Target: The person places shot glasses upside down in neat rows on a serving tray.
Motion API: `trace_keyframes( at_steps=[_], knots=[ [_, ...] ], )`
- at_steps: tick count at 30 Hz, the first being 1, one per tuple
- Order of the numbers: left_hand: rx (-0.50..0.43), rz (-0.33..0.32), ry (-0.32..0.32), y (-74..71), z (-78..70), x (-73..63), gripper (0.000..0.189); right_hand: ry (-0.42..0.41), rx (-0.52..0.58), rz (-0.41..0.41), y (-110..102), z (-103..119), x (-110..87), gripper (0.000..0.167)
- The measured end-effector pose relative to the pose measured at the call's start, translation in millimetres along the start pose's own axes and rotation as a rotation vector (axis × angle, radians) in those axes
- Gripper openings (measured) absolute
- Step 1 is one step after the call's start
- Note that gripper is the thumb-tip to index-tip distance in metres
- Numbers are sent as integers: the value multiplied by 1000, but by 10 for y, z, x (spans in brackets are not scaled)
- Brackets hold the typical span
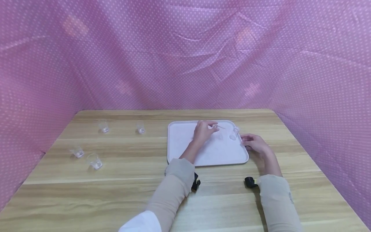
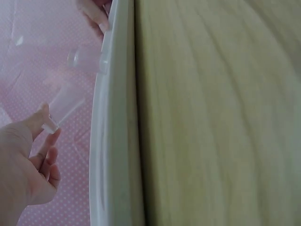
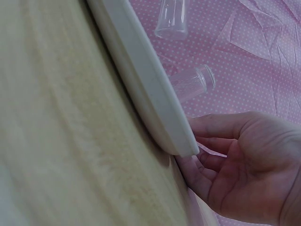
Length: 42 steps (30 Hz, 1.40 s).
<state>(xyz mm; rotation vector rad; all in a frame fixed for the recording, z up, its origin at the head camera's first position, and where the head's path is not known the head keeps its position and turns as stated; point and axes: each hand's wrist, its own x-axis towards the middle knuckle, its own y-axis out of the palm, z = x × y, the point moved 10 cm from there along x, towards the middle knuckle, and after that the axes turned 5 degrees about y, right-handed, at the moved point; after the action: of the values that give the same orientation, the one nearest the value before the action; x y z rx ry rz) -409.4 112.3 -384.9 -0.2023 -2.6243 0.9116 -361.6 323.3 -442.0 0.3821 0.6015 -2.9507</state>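
Observation:
My left hand [image 1: 203, 131] is above the white tray [image 1: 185, 151], its thumb and fingers pinching a small clear shot glass [image 2: 65, 106] by the base. That glass is tilted, with its mouth towards the tray. A second shot glass [image 1: 234, 133] stands upside down on the tray near the right edge. Beside it, my right hand [image 1: 255, 143] grips the tray's right rim. In the right wrist view its thumb [image 3: 218, 125] is at the rim and other fingers are curled below, partly hidden.
Several clear shot glasses stand on the wooden table [image 1: 130, 199] left of the tray, among them one nearer glass [image 1: 95, 161] and one farther glass [image 1: 140, 127]. Pink dotted cloth [image 1: 185, 64] hangs behind the table and along both sides.

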Motion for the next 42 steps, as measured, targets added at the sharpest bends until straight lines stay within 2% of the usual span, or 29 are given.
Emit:
trace_keyframes(
  at_steps=[7, 10, 14, 18, 23, 34, 42],
  knots=[
    [-90, -43, -29, 88, -50, 6, 37, 11, -7, 5, 15, 3, -8, 46],
    [-154, -69, -61, 125, -32, 17, 33, 10, -2, 4, 16, 7, -9, 46],
    [-224, -74, -55, 193, -61, 44, 29, 3, 6, 6, 2, 7, -9, 47],
    [-237, -58, -25, 256, -126, 66, 27, 3, 15, 1, -18, 5, -11, 47],
    [-240, -42, -20, 321, -158, 67, 26, 1, 14, 0, -6, 6, -6, 46],
    [-194, -27, -26, 429, -148, 68, 28, 4, 11, -3, -15, -23, 13, 45],
    [-208, -28, -44, 483, -124, 63, 29, 1, 26, 9, 20, -2, 1, 47]
  ],
)
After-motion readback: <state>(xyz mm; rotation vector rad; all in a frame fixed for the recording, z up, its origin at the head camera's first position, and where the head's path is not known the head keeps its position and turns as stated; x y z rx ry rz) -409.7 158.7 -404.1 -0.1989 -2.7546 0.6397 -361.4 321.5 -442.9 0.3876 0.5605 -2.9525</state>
